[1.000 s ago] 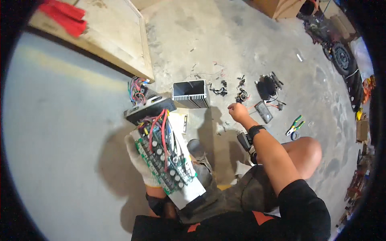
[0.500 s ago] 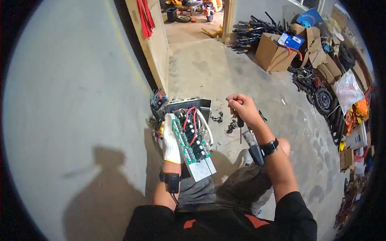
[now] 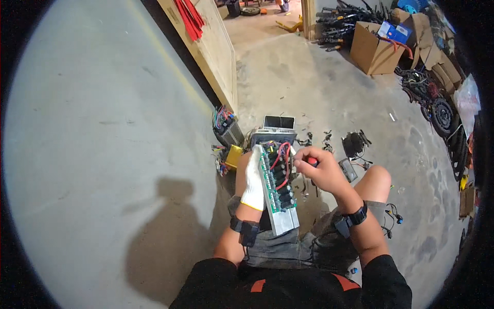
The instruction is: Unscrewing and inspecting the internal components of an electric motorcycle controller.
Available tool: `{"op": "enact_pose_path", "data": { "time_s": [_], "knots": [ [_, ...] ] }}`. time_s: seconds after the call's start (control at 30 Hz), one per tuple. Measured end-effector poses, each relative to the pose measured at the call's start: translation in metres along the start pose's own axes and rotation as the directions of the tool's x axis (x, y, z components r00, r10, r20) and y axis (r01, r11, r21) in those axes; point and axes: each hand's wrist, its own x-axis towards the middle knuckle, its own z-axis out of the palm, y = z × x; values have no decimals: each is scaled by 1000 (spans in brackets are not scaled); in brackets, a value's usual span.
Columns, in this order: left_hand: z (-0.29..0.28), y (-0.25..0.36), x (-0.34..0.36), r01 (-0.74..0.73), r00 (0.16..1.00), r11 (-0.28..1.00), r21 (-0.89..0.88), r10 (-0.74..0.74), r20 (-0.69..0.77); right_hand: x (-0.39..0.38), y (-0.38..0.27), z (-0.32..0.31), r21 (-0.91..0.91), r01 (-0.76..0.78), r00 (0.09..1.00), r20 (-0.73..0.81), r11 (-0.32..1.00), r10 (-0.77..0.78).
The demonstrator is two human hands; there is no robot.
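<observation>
One circuit board (image 3: 278, 185) on a silver metal plate is held over the lap, just near of the open metal case (image 3: 278, 129) on the concrete floor (image 3: 103, 154). It is gripped along its left edge by the gloved left hand (image 3: 253, 177), fingers closed around it. The right hand (image 3: 321, 172) is closed on a red-handled tool (image 3: 311, 161), its tip set at the board's far right end. The board is judged stiff and moderately heavy, its capacitors and red wires fragile, so the plate's edges are the place to be held. Two hands, one board, one tool and one cardboard box (image 3: 373, 49) far right are counted.
</observation>
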Motion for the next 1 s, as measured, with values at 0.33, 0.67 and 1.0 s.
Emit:
{"op": "enact_pose_path", "data": {
  "time_s": [0.33, 0.67, 1.0],
  "knots": [
    [-39, -12, 26, 72, 978, 989, -131, -44, 205, -22, 20, 28, -251, 358, 934, 76, 899, -350],
    [-41, -19, 24, -11, 997, 996, -93, 19, 79, -21, 6, 42, -394, 200, 980, 94, 897, -177],
    [-50, -16, 32, 20, 996, 992, -123, -10, 84, -20, 13, 49, -476, 270, 959, 210, 837, -190]
  ]
}}
